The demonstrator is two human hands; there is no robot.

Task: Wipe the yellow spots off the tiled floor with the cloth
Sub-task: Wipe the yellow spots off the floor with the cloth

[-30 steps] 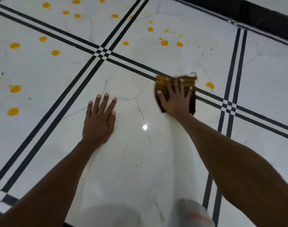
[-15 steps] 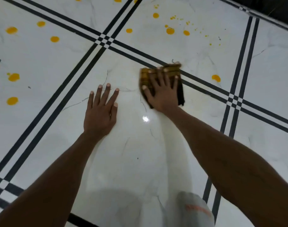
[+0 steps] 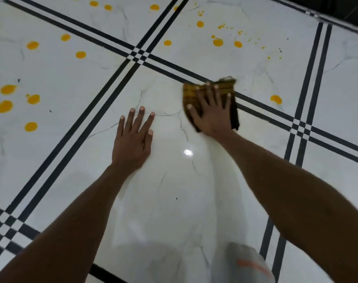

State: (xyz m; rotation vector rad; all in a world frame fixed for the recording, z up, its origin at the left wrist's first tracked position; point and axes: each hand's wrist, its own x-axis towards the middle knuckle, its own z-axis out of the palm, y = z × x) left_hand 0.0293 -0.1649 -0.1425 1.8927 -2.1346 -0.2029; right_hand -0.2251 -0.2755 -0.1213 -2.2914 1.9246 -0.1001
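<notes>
Head view: the folded yellow-and-brown checked cloth [image 3: 211, 92] lies flat under the right hand [image 3: 211, 114], whose straight, spread fingers press it onto the black double line of the glossy white marble-look tiled floor [image 3: 174, 201]. The nearest round yellow spot [image 3: 276, 99] sits just right of that hand, past the cloth's edge; a cluster of yellow spots [image 3: 218, 42] lies beyond its fingertips. The left hand [image 3: 133, 139] rests flat and open on bare tile beside it, with more yellow blobs [image 3: 4, 106] well off to its left. My worry: a stained cloth could smear rather than lift, and a bracing palm might slip on so shiny a surface.
</notes>
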